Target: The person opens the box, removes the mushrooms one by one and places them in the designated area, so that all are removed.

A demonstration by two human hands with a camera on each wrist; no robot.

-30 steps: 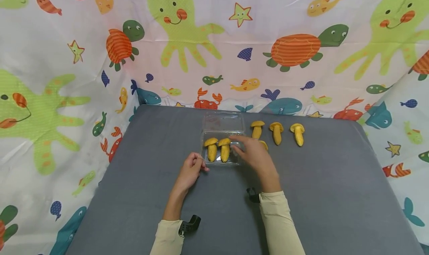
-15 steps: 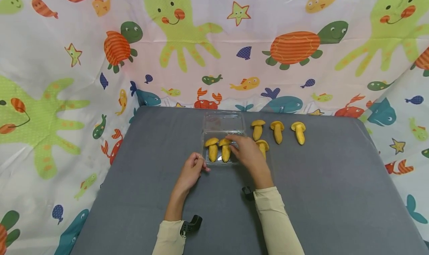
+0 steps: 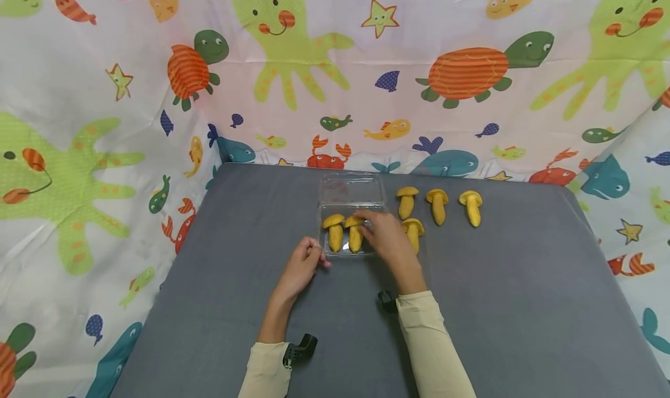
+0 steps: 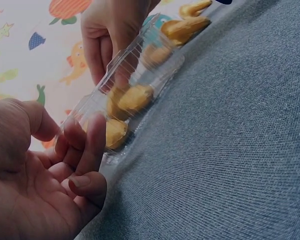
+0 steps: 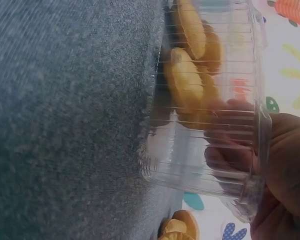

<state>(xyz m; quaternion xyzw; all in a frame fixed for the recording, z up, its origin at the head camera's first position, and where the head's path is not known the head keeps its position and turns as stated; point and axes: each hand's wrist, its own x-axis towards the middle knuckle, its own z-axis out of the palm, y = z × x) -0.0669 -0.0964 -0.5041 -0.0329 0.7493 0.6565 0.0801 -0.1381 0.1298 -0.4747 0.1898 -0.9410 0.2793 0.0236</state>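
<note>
A clear plastic box point(image 3: 352, 189) with its lid laid back holds two yellow mushrooms side by side, the left one point(image 3: 335, 235) and the right one point(image 3: 355, 238). My right hand point(image 3: 392, 244) reaches over the box's right wall, its fingertips on the cap of the right mushroom. In the right wrist view the fingers of that hand point(image 5: 285, 170) show through the ribbed wall, touching the mushroom point(image 5: 186, 82). My left hand point(image 3: 300, 269) pinches the box's near left edge between thumb and fingers, as the left wrist view shows of the hand point(image 4: 50, 170).
Right of the box, three yellow mushrooms stand in a back row: one point(image 3: 406, 202), another point(image 3: 437, 206) and a third point(image 3: 471, 207). One more point(image 3: 414, 234) lies just beside my right hand. A grey cloth point(image 3: 513, 305) covers the table; a sea-animal curtain point(image 3: 309, 66) hangs behind.
My right hand has shifted slightly left, its fingers now on the right mushroom's cap, and more of the mushroom beside that hand shows. My left hand has stayed at the box edge.
</note>
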